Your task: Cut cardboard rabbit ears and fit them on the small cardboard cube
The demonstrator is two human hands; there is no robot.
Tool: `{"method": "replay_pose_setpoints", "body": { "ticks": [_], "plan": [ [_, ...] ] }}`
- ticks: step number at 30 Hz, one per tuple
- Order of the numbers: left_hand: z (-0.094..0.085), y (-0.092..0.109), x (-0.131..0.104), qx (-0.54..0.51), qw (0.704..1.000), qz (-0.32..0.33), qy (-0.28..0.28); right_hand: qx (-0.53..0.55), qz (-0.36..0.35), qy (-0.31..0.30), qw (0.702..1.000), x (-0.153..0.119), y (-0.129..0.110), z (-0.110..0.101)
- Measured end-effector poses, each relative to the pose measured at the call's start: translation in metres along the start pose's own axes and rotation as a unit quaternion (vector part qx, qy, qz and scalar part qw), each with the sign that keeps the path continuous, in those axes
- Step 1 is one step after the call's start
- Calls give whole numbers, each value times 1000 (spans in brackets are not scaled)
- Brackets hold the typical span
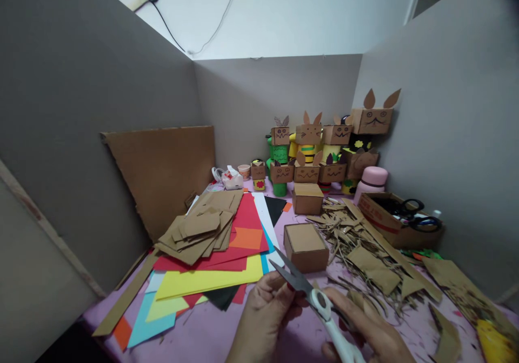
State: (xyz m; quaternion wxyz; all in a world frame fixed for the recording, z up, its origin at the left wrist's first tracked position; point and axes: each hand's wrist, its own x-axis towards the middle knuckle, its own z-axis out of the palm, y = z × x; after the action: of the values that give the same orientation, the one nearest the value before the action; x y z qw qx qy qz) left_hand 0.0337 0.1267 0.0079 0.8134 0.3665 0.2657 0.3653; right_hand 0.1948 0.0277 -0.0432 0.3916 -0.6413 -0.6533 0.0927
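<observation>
Near the bottom centre, my right hand (365, 325) is closed around the white handles of a pair of scissors (298, 281), whose blades are parted and point up and to the left. My left hand (270, 311) is beside the blades, its fingers pinched together; what they hold, if anything, is hidden. Just beyond the blades sits a closed brown cardboard box (306, 247), with a smaller box (308, 198) behind it. Left of my hands are yellow paper sheets (211, 279), red sheets and a pile of cut cardboard pieces (198, 228).
Cardboard scraps (365, 255) lie heaped at the right, near an open box of tools (399, 228) and a pink bottle (371, 182). Cardboard animal figures (308, 136) stand stacked at the back. A large cardboard sheet (170, 174) leans on the left partition.
</observation>
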Motion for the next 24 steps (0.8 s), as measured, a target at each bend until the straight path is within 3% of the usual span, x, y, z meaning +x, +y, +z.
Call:
{"method": "replay_pose_setpoints", "body": {
  "ticks": [7,13,18,24],
  "plan": [
    [-7,1,4,48,998,36,-28,20,2,19,1000,2,-3,-6],
    [-12,7,9,113,990,70,-56,-1,-9,-18,1000,4,-4,-13],
    [-9,23,7,197,976,71,-58,-43,3,-51,998,9,-11,-20],
    [-13,30,8,236,967,68,-69,-64,2,-56,996,11,-18,-27]
  ]
}}
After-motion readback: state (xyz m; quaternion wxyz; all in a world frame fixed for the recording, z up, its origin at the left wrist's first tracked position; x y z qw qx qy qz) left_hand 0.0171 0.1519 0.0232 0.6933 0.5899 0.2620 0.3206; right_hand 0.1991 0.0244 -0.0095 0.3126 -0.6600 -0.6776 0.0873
